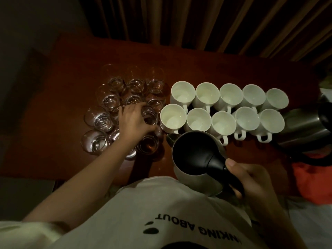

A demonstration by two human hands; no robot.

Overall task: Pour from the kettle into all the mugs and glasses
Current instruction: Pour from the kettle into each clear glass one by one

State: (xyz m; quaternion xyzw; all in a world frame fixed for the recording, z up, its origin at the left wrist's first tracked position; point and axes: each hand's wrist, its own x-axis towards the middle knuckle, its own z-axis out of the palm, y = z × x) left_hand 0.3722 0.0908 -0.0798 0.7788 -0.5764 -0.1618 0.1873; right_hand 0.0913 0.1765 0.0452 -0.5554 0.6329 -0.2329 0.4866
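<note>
A steel kettle (195, 159) with a black lid hangs upright near the table's front edge; my right hand (251, 178) grips its black handle. Its spout points left, toward the glasses. Several clear glasses (100, 119) stand clustered at the left of the table. My left hand (133, 121) reaches into that cluster, fingers curled round one glass (149, 116) in the middle row. To the right stand several white mugs (222, 105) in two rows, handles toward me. In the dim light I cannot tell how full the mugs are.
A second steel kettle (305, 126) with a black handle sits at the table's right end. The dark red-brown wooden table (197, 63) backs onto a curtain (215, 20). An orange-red cloth (314, 180) lies at the lower right.
</note>
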